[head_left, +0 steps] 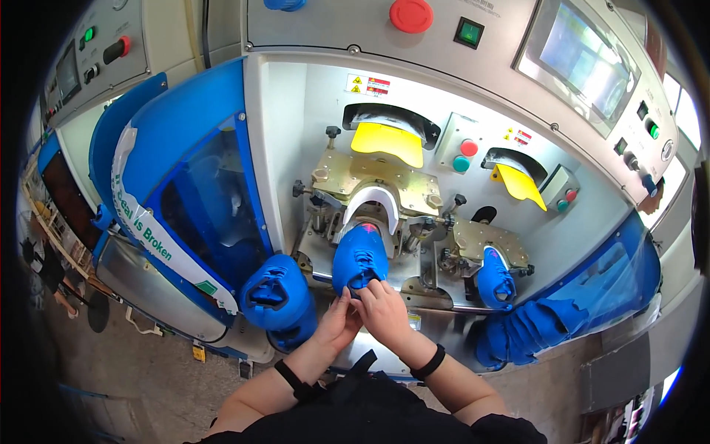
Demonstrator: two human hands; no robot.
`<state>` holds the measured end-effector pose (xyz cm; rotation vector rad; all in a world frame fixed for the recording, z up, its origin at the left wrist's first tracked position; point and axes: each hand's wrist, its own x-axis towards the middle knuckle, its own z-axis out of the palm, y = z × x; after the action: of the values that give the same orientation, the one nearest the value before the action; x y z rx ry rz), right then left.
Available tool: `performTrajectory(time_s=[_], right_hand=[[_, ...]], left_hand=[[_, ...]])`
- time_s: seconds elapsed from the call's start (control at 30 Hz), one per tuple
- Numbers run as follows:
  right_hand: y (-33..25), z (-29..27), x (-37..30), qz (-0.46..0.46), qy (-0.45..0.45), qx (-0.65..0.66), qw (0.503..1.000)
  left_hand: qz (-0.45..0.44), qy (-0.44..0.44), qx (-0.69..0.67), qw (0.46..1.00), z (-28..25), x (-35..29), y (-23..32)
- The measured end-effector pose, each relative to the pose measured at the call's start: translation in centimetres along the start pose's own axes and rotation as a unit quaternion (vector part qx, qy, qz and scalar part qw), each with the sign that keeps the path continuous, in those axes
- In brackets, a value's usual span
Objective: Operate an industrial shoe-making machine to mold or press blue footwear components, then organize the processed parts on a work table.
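Observation:
A blue shoe upper (358,255) sits in the middle of the machine, toe pointing away from me under a white U-shaped pad (372,200). Laces run along its top. Both my hands meet at its near end, by the opening. My left hand (339,323) is closed, its thumb and fingers pinching the near edge. Beside it, my right hand (381,311) bends over the same edge with curled fingers. Exactly what lies between the fingertips is partly hidden by the hands.
Left of my hands stand stacked blue shoe uppers (275,292). Another blue upper (495,280) is on the right station, with a pile of blue uppers (529,329) below. Metal clamp plates (377,174), yellow flaps (388,142) and a blue side guard (200,177) surround the workspace.

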<state>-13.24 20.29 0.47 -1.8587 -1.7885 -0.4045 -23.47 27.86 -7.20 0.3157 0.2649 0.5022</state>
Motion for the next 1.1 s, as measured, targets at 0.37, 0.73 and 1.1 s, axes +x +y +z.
performTrajectory(time_s=[0.37,0.73,1.1], right_hand=[[0.6,1.6,4.3,0.064,0.023,0.009,0.998],[-0.6,3.5,5.3,0.115,0.049,-0.012,0.992],[-1.1,3.6,5.4,0.126,0.045,-0.033,0.991]], left_hand=[[0.013,0.078,-0.013,0.997,1.7,2.5,1.3],[-0.006,0.053,-0.026,0.998,1.1,3.5,2.5],[0.004,0.078,-0.036,0.996,0.8,3.6,2.2]])
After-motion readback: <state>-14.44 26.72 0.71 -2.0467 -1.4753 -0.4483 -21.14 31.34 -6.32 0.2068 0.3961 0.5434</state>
